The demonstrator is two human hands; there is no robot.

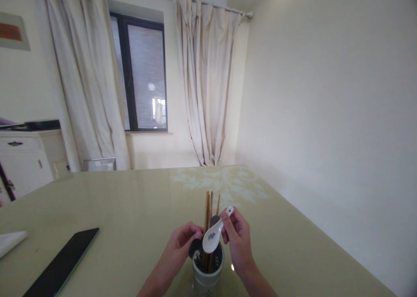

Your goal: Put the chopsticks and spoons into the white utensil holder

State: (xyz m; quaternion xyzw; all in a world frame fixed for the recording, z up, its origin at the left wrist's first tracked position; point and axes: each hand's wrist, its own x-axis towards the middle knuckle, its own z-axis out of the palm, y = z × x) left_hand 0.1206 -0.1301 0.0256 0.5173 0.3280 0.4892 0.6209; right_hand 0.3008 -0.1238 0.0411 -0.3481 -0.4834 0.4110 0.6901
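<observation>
A white ceramic soup spoon (212,239) with a small blue pattern tilts bowl-down over the mouth of a pale utensil holder (208,283). My right hand (238,240) pinches its handle near the holed end. Several wooden chopsticks (207,210) stand upright in the holder, partly behind the spoon. My left hand (180,247) is closed at the holder's left, thumb and forefinger together beside the chopsticks; what they grip, if anything, is hidden. Just below those fingertips is a dark rounded spoon bowl (195,249). Another dark round piece (214,220) shows behind the white spoon.
The holder stands on a glossy greenish table (130,210) with a pale leaf pattern at its far right. A long black flat object (63,262) and a white item (11,242) lie at the left. A wall (325,158) runs along the right edge.
</observation>
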